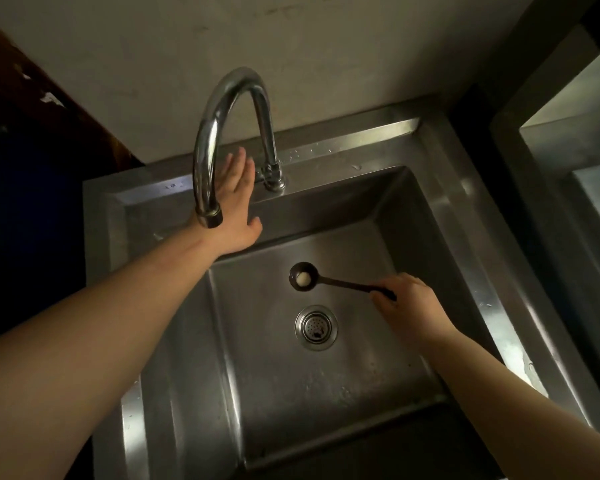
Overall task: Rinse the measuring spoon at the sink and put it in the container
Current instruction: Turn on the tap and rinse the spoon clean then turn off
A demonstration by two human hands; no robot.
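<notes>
Nearest the camera, two bare forearms reach over the stainless-steel sink [440, 188]. The right hand [407, 303] is closed around the handle end of the dark, long-handled measuring spoon [329, 281], held above the basin just behind the round perforated drain [316, 327]. The spoon's long axis runs left from the grip, with the round bowl, holding a pale residue or highlight, at the far end. The left hand [236, 206], fingers spread and empty, extends past the curved chrome faucet [219, 133] towards its base; it is the nearer hand to the tap. The faucet's outlet lies left of and behind the spoon bowl, so the bowl probably has to travel that way for rinsing. No water stream is visible. The tap control is hard to make out, and the container is out of view.
</notes>
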